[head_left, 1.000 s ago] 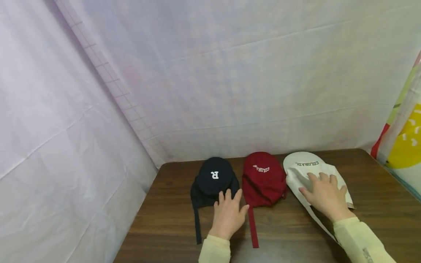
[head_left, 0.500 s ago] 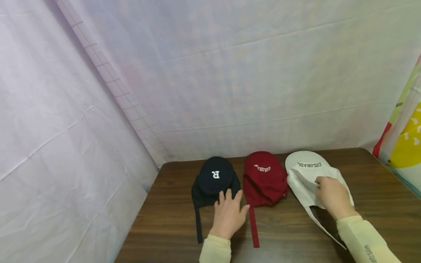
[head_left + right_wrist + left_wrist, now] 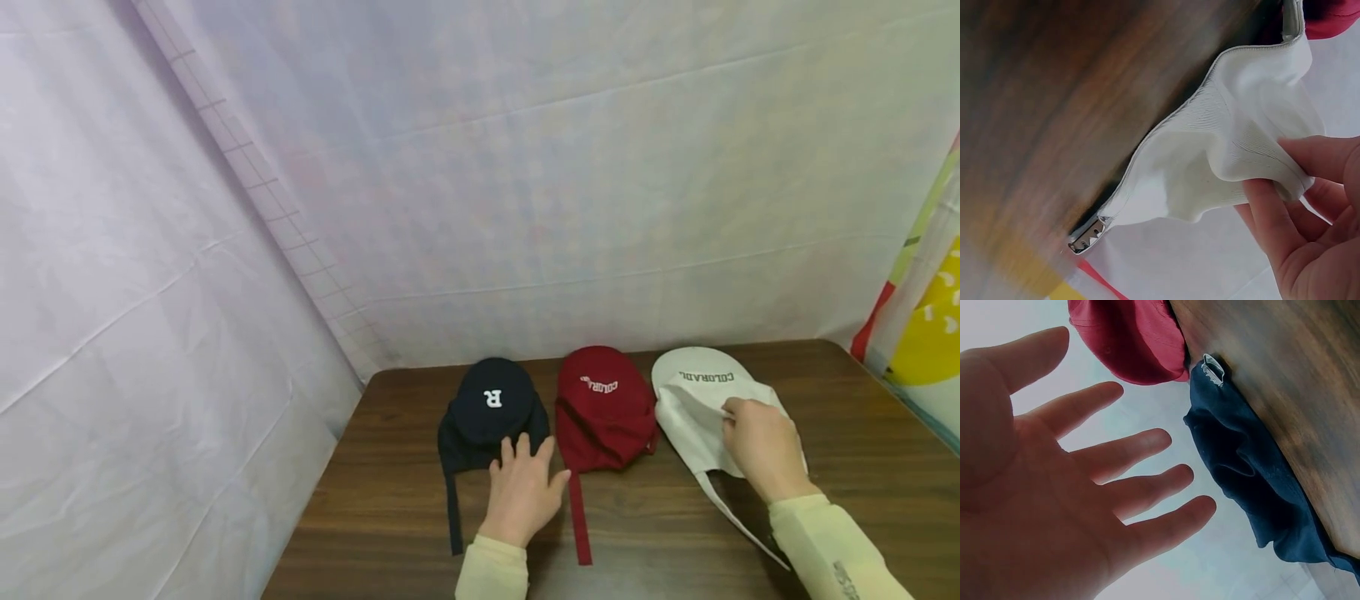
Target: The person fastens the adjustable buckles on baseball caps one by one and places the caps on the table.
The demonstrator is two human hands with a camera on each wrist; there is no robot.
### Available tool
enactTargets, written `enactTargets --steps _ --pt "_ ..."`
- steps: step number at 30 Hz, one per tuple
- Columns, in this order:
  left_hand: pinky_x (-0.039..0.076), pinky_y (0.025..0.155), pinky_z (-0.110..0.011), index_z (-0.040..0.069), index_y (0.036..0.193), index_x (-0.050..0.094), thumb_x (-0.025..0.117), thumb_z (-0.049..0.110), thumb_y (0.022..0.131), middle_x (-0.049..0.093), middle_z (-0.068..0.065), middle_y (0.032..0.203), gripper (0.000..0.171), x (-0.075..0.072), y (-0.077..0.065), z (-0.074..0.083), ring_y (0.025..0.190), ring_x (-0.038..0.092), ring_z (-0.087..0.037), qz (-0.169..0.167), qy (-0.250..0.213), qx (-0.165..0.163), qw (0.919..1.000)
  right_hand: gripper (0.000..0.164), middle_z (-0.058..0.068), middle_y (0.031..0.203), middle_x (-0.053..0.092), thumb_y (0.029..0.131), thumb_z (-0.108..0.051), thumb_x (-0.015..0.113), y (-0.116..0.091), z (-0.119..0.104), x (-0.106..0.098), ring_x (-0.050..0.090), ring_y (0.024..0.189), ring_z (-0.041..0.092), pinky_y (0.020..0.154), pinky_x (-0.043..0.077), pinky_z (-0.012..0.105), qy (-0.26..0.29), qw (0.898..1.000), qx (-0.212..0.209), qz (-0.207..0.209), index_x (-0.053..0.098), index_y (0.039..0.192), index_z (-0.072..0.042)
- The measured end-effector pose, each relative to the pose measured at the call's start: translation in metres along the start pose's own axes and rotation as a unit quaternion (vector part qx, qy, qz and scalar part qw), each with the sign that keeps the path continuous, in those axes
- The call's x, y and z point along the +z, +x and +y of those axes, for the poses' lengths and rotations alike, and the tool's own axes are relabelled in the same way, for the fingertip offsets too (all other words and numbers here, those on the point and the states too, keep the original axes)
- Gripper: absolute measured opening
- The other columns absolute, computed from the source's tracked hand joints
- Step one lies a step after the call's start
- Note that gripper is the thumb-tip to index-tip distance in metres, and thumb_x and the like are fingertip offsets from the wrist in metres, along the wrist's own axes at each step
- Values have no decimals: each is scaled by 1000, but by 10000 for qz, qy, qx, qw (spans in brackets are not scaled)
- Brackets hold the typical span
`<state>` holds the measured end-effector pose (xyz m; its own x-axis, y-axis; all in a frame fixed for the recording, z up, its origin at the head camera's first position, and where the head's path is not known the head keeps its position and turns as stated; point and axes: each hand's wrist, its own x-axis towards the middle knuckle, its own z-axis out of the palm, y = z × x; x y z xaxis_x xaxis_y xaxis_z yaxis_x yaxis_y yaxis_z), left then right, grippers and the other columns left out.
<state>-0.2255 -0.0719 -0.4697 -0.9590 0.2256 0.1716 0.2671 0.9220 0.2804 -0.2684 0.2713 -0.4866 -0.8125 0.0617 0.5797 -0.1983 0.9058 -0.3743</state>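
Observation:
Three caps lie in a row on a dark wooden table. At the right is a white cap (image 3: 693, 417) lettered COLORADO; my right hand (image 3: 763, 446) pinches a fold of its crown. In the right wrist view the thumb and fingers (image 3: 1272, 219) grip the bunched white cloth (image 3: 1191, 169), and a metal buckle (image 3: 1088, 236) shows at its strap end. My left hand (image 3: 522, 492) hovers with spread, straight fingers just in front of the navy cap (image 3: 487, 417), marked with a white R. The left wrist view shows its palm (image 3: 1041, 506) holding nothing. Between them lies the red cap (image 3: 603, 408).
The wooden table (image 3: 390, 500) carries all three caps, their straps trailing toward the front. A pale cloth backdrop (image 3: 562, 208) rises right behind the table's far edge, and another sheet (image 3: 150, 333) hangs at the left. A colourful printed cloth (image 3: 930, 325) hangs at the right.
My right hand went from spread fingers over the white cap to pinching its crown, then stayed nearly still. My left hand has barely moved.

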Motion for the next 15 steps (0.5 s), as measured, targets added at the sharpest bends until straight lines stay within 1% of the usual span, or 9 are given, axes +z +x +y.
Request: enactTargets --steps 9,15 --pt "37 98 -71 18 143 57 63 42 98 49 -24 144 51 3 -2 0 134 39 -54 -121 53 -2 9999 9 27 79 67 78 0 67 -1 -2 -4 58 58 46 47 40 61 -16 9999 124 -70 71 87 1" --pt "36 98 -72 19 142 58 63 42 98 49 -24 145 51 2 -1 1 135 39 -54 -173 60 -12 9998 8 26 77 67 79 0 67 7 -10 -15 58 58 49 47 39 63 6 9998 19 178 71 86 2"
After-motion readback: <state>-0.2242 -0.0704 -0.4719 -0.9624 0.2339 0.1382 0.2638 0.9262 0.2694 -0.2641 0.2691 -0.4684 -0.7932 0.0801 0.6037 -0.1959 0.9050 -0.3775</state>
